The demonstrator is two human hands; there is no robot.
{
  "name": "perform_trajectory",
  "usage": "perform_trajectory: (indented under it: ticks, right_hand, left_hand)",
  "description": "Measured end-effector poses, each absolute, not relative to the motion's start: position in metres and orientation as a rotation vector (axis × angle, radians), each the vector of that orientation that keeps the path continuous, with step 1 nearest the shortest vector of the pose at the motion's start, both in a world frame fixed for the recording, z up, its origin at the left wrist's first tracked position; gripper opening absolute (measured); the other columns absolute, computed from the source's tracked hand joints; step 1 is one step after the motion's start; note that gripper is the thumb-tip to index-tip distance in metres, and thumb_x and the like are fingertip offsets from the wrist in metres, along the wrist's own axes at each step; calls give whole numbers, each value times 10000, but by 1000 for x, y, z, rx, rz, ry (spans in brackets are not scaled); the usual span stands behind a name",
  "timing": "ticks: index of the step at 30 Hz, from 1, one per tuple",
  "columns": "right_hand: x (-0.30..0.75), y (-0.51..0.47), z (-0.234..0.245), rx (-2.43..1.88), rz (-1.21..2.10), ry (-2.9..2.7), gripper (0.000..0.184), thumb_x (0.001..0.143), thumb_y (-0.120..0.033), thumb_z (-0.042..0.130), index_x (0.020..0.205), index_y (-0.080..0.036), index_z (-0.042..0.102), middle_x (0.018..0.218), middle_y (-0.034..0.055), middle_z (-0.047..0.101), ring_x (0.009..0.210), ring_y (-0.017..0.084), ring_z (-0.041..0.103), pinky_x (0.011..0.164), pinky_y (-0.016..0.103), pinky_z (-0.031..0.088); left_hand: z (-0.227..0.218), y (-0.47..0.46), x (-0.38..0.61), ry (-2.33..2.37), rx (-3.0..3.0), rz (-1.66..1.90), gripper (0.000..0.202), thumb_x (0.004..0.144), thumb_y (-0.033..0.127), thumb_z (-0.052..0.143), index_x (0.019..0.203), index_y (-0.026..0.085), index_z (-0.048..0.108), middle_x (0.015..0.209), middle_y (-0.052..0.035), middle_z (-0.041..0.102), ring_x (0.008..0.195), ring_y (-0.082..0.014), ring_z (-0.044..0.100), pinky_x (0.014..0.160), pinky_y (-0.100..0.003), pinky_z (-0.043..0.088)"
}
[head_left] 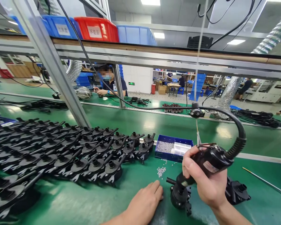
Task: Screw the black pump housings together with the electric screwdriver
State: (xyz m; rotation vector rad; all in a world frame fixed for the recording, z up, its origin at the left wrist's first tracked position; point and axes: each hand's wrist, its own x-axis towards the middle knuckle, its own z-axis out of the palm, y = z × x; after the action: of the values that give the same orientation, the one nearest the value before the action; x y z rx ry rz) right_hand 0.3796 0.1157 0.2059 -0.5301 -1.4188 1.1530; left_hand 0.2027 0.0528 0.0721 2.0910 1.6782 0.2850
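My right hand (209, 184) is wrapped around a black electric screwdriver (212, 161), which hangs from a cord and tilts down to the left. Its lower end meets a round black plastic part (179, 198) on the green bench; the bit's tip is hidden. Left of that part, my left hand (146, 200) rests low over the bench, fingers together and curled, fingertips mostly out of sight. Just beyond it lies a loose pile of small metal nuts or washers (161, 171). Another black part (240, 190) sits partly behind my right wrist.
Rows of similar black parts (96, 164) fill the bench's left side. A blue tray (165, 156) holds small metal pieces and white boxes. A thin rod (267, 179) lies at right. Metal posts and a shelf with bins (97, 29) cross the view; a co-worker (112, 82) sits beyond.
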Motion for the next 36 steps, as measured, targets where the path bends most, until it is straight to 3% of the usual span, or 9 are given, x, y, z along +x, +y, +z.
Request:
perform_trajectory:
  ticks: [4, 9, 11, 16, 24, 28, 30, 36]
  right_hand:
    - [372, 119, 200, -525, 1272, -1447, 188, 993, -376, 801, 1025, -245, 670, 771, -4, 653, 545, 158, 542, 530, 322, 438]
    - [370, 121, 202, -540, 1241, -1457, 211, 982, -391, 809, 1016, -244, 662, 762, -25, 649, 544, 143, 569, 532, 292, 488]
    - [370, 122, 203, -549, 1244, -1453, 224, 977, -399, 816, 1015, -241, 661, 764, -23, 650, 548, 141, 568, 535, 287, 498]
    - [370, 122, 203, -536, 1253, -1467, 218, 985, -401, 808, 1019, -239, 666, 764, -19, 651, 560, 142, 563, 540, 285, 496]
    - [369, 121, 204, -531, 1266, -1465, 212, 977, -394, 811, 988, -238, 668, 750, -21, 650, 559, 148, 560, 533, 286, 500]
    - [369, 121, 204, -518, 1284, -1455, 216, 973, -388, 814, 991, -237, 661, 755, -20, 650, 556, 145, 555, 531, 286, 480]
    - [369, 121, 204, -515, 1289, -1446, 213, 970, -379, 819, 994, -234, 664, 754, -22, 648, 555, 140, 550, 532, 284, 476]
    - [370, 120, 204, -521, 1262, -1472, 208, 980, -380, 807, 992, -231, 663, 752, -23, 648, 552, 138, 557, 536, 285, 486]
  left_hand:
    - [73, 63, 207, 1554, 1646, 727, 257, 1100, 330, 446, 865, 235, 483, 850, -25, 634, 779, -201, 585, 710, -318, 416]
    - [72, 81, 226, 1389, 1047, 693, 447, 1021, 668, 544, 862, 264, 436, 640, 101, 433, 415, -97, 380, 423, -241, 295]
    - [74, 86, 230, 1369, 1034, 672, 435, 1009, 654, 581, 874, 261, 453, 641, 101, 458, 384, -85, 393, 383, -225, 283]
    - [83, 92, 226, 1280, 1000, 640, 295, 997, 448, 645, 857, 241, 488, 654, 85, 496, 389, -70, 434, 352, -196, 326]
    - [90, 83, 215, 1206, 922, 755, 187, 821, 347, 678, 847, 201, 565, 693, 58, 535, 420, -58, 472, 349, -183, 315]
    - [102, 74, 210, 1200, 819, 784, 277, 690, 328, 758, 886, 165, 651, 749, 25, 596, 479, -77, 548, 382, -189, 393]
    - [106, 73, 210, 1164, 737, 776, 326, 604, 338, 834, 812, 169, 648, 724, 24, 589, 504, -90, 564, 393, -195, 428]
    - [100, 85, 223, 1181, 663, 720, 544, 513, 429, 1043, 680, 200, 580, 566, 49, 542, 492, -87, 491, 403, -179, 417]
